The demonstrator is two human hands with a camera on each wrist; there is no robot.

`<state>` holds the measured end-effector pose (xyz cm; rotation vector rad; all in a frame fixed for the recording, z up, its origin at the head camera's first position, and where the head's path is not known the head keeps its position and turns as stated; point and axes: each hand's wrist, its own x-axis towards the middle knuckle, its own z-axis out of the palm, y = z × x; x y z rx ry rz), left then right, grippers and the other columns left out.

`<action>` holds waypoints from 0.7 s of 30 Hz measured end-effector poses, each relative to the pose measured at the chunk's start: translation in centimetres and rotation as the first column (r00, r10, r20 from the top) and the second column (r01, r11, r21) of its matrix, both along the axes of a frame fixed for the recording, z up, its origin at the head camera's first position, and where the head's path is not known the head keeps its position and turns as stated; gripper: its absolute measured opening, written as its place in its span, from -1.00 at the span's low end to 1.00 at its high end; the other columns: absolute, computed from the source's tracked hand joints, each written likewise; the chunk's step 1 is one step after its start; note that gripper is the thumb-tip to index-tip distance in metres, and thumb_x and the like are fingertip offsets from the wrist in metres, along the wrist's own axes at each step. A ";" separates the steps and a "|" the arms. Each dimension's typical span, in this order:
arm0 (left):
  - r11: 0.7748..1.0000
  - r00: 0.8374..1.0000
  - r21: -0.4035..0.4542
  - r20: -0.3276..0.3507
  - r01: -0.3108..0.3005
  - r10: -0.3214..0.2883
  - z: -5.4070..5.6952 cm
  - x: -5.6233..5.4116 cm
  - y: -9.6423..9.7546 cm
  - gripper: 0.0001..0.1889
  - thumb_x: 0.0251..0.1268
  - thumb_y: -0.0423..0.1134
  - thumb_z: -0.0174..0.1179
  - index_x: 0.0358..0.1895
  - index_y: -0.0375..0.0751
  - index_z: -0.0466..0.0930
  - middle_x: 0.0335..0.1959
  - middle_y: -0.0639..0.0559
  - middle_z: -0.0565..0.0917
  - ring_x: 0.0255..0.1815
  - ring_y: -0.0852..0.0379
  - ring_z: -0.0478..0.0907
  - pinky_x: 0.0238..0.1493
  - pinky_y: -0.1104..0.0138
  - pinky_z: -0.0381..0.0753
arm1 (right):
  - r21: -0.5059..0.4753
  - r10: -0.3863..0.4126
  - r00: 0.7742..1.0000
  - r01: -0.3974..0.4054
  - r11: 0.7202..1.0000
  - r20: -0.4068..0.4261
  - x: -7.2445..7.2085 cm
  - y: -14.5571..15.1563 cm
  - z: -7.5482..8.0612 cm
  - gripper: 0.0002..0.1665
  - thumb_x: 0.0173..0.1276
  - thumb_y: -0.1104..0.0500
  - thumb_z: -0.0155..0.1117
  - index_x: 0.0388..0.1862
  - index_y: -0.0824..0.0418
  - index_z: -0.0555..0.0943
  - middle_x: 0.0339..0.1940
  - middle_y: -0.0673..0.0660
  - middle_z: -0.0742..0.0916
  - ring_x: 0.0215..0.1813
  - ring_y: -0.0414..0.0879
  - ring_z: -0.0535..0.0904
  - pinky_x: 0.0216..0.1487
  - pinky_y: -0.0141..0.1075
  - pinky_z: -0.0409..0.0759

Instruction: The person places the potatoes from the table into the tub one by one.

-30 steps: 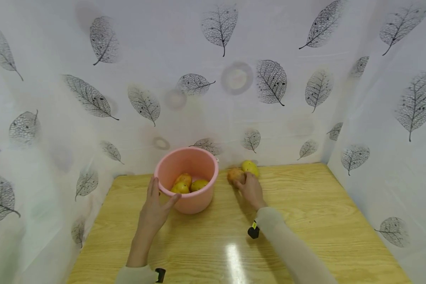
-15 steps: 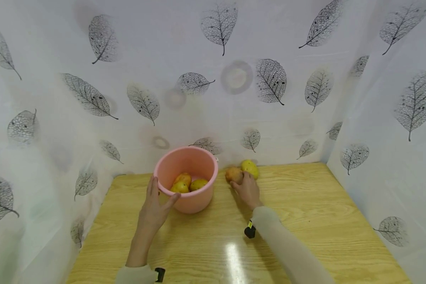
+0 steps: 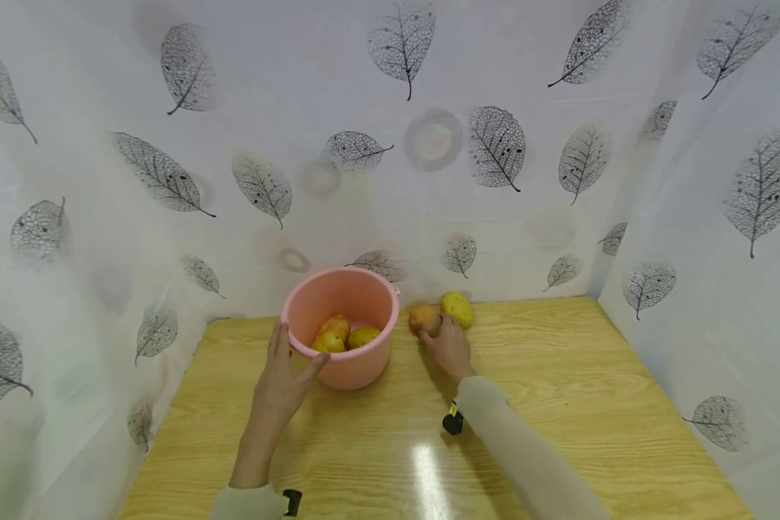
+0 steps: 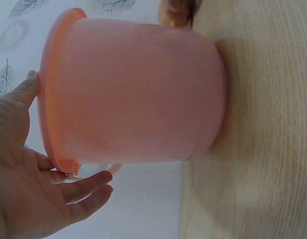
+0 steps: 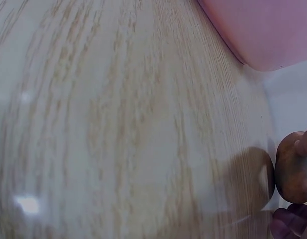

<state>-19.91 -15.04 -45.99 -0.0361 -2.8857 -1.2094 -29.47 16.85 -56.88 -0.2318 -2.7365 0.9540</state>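
A pink bucket (image 3: 357, 372) stands upright at the back of the table, with several yellow and orange mangoes (image 3: 329, 341) inside. My left hand (image 3: 279, 386) rests on its near left rim, thumb and fingers spread and fairly straight. In the left wrist view the thumb touches the rim (image 4: 46, 99), with two fingers extended past it near the handle. My right hand (image 3: 450, 349) grips an orange-brown mango (image 3: 424, 318) just right of the bucket. The right wrist view shows this mango (image 5: 292, 172) at the right edge, low over the table, partly covered by fingers.
A yellow-green mango (image 3: 457, 308) lies behind the right hand, near the back edge. The wooden table (image 3: 559, 404) is bordered by a leaf-printed white curtain (image 3: 526, 238) at the back and both sides.
My right hand has shifted slightly left with the orange-brown mango, widening its gap from the yellow-green one. The left hand and the bucket stay put.
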 end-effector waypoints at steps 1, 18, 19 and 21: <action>1.000 1.000 0.001 -0.005 0.000 0.000 0.0 0.0 0.0 0.16 0.40 0.39 0.14 0.70 -0.16 -0.40 0.72 -0.12 -0.33 0.61 -0.38 0.03 0.43 -0.33 0.20 | -0.004 0.005 1.000 -0.005 1.000 -0.003 0.0 0.0 0.0 -0.19 0.34 -0.03 0.47 0.38 0.43 0.45 0.21 0.46 0.63 0.18 0.37 0.61 0.18 0.20 0.57; 1.000 1.000 0.007 -0.016 -0.008 0.008 0.1 0.1 0.1 0.14 0.42 0.34 0.16 0.70 -0.16 -0.37 0.72 -0.15 -0.27 0.59 -0.35 0.12 0.39 -0.35 0.26 | -0.140 0.071 0.996 -0.079 0.987 -0.062 -0.1 0.6 -0.6 -0.22 0.33 0.19 0.42 0.40 0.58 0.39 0.29 0.57 0.55 0.34 0.40 0.49 0.41 0.14 0.41; 1.000 1.000 0.007 -0.018 -0.010 0.010 0.1 0.2 0.1 0.14 0.42 0.34 0.17 0.70 -0.16 -0.37 0.72 -0.15 -0.26 0.58 -0.35 0.13 0.38 -0.35 0.26 | -0.152 0.075 0.995 -0.084 0.985 -0.066 -0.1 0.6 -0.5 -0.22 0.32 0.20 0.42 0.39 0.59 0.39 0.29 0.58 0.55 0.34 0.40 0.49 0.40 0.14 0.42; 1.000 1.000 0.009 -0.026 -0.011 0.011 0.1 0.2 0.1 0.13 0.43 0.32 0.17 0.70 -0.17 -0.35 0.72 -0.16 -0.24 0.58 -0.36 0.13 0.37 -0.36 0.27 | -0.167 0.080 0.994 -0.091 0.982 -0.071 0.0 0.7 -0.3 -0.23 0.31 0.21 0.42 0.38 0.60 0.40 0.27 0.58 0.56 0.33 0.40 0.50 0.39 0.15 0.43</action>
